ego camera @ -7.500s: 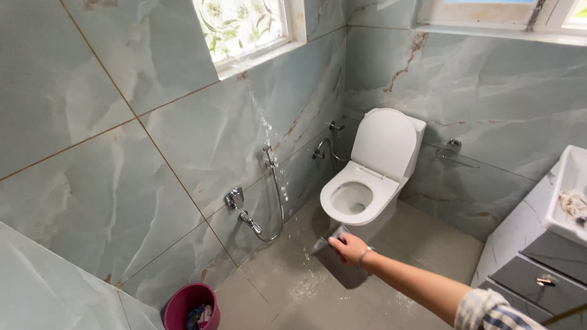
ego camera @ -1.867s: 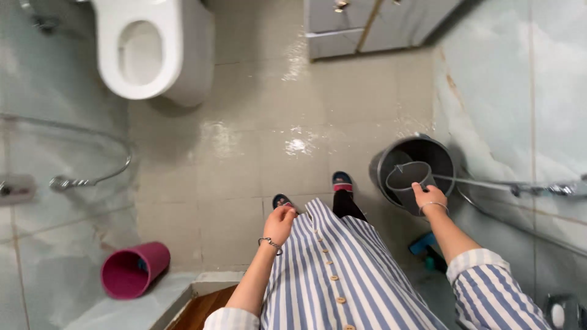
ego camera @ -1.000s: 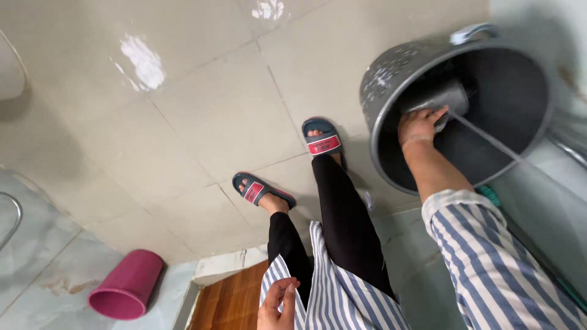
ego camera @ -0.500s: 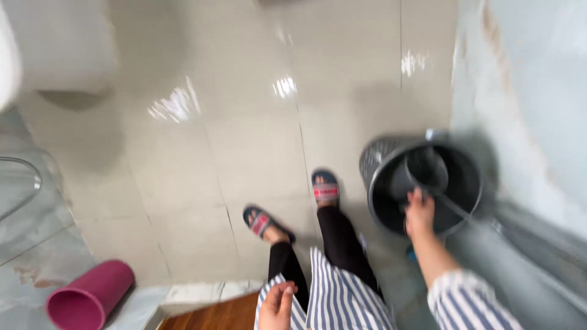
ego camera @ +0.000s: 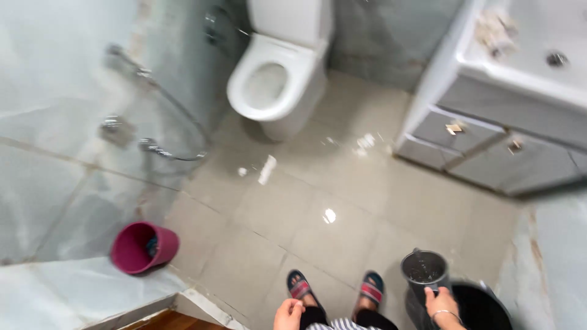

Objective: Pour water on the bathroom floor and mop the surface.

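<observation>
- Right hand (ego camera: 441, 304) at the bottom edge: grip wrapped round the handle of a small grey metal mug (ego camera: 424, 272) with water inside, raised just above a large dark bucket (ego camera: 483, 308).
- Left hand (ego camera: 289, 315) hangs beside the striped clothing; grip loosely curled, holding nothing.
- Pink plastic bucket (ego camera: 143, 247) lies tipped at the left wall.
- White toilet (ego camera: 276, 84) stands farthest.
</observation>
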